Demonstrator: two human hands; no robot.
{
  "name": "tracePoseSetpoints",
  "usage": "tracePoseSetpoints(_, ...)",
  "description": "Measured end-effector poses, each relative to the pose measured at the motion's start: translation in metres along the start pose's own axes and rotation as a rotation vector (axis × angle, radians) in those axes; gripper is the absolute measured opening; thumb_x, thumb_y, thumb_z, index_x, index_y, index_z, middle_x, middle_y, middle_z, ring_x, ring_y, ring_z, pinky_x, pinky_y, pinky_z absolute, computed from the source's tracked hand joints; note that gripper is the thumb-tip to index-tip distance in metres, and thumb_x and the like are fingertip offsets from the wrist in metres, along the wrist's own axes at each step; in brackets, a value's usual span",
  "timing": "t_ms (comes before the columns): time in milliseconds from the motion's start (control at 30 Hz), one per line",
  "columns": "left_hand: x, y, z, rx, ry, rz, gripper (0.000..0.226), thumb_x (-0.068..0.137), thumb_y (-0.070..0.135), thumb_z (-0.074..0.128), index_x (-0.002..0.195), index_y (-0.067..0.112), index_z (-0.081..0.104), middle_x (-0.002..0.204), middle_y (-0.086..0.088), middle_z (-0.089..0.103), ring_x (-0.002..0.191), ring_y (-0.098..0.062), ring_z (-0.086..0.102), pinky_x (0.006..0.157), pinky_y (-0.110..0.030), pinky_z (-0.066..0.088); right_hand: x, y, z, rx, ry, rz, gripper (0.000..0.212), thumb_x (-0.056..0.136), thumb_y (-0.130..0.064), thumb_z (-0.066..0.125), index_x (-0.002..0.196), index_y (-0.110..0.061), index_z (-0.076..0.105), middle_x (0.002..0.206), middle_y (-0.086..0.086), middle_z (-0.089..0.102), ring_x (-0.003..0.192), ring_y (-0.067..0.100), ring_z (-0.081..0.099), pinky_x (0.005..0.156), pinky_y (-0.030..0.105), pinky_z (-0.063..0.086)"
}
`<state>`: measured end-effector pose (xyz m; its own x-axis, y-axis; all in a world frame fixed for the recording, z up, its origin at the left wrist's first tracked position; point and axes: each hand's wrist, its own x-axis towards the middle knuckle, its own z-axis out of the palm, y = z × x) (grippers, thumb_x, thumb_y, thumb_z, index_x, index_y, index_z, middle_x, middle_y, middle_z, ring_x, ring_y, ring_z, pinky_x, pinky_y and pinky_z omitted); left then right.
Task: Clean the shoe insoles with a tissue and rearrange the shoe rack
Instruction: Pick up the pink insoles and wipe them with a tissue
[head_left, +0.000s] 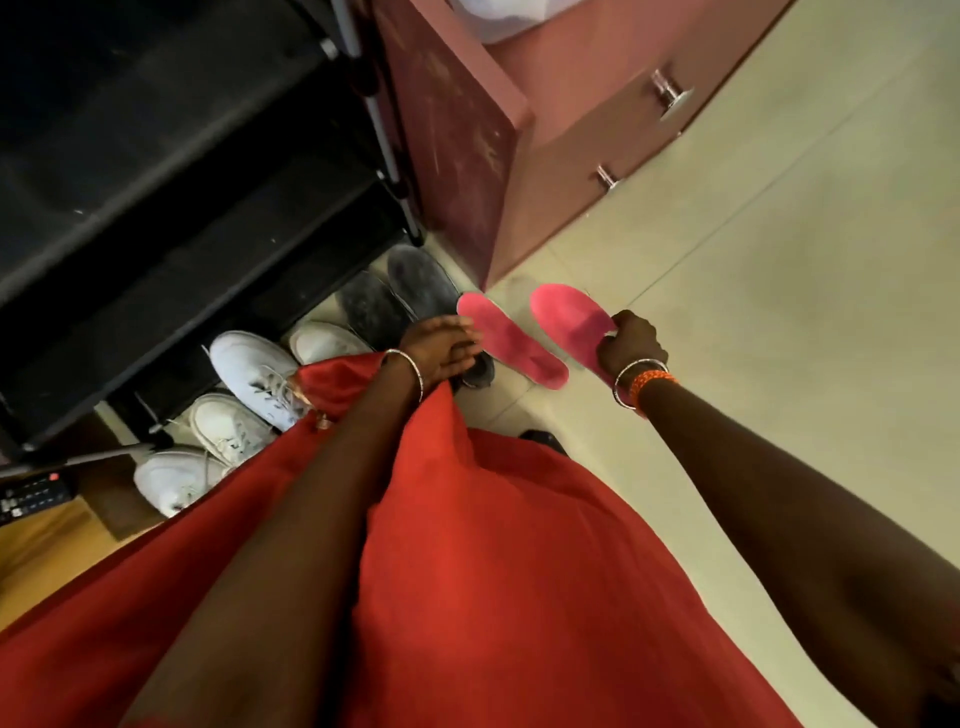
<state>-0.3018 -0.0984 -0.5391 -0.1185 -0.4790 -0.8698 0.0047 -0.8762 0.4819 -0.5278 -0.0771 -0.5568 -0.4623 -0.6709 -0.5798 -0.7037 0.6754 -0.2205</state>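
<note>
Two pink insoles are in view. One pink insole (511, 338) lies flat on the pale floor beside the grey shoes. My right hand (631, 345) grips the heel end of the other pink insole (569, 319), held just above the floor. My left hand (441, 348) rests on the heel of a grey shoe (423, 283), fingers wrapped over its rim; whether it grips is unclear. A second grey shoe (371, 306) stands beside it. The black shoe rack (182, 208) rises at the left with dark shelves. No tissue is visible.
Several white sneakers (252, 371) stand in a row on the floor before the rack. A reddish-pink cabinet (467, 135) with metal drawer handles stands right of the rack. My red skirt (467, 571) covers the lower view. A remote (31, 499) lies at the left edge.
</note>
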Motion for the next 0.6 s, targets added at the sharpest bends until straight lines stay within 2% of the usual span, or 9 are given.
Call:
tracePoseSetpoints(233, 0.034, 0.002, 0.011, 0.092, -0.019, -0.022, 0.022, 0.095, 0.004, 0.048, 0.081, 0.021, 0.054, 0.079, 0.002, 0.063, 0.072, -0.011, 0.061, 0.069, -0.024, 0.049, 0.041, -0.007, 0.045, -0.024, -0.016, 0.034, 0.033, 0.087, -0.012, 0.045, 0.118, -0.011, 0.054, 0.124, 0.014, 0.053, 0.113, 0.036, 0.052, 0.102, 0.042, 0.032)
tracePoseSetpoints(600, 0.078, -0.007, 0.004, 0.154, 0.001, -0.058, 0.022, 0.095, 0.008, 0.048, 0.079, 0.023, 0.053, 0.083, 0.003, 0.06, 0.074, -0.012, 0.056, 0.067, -0.026, 0.046, 0.082, -0.011, 0.091, -0.111, -0.078, -0.043, 0.033, 0.089, -0.011, 0.044, 0.122, -0.013, 0.049, 0.123, 0.013, 0.05, 0.115, 0.033, 0.05, 0.1, 0.044, 0.033)
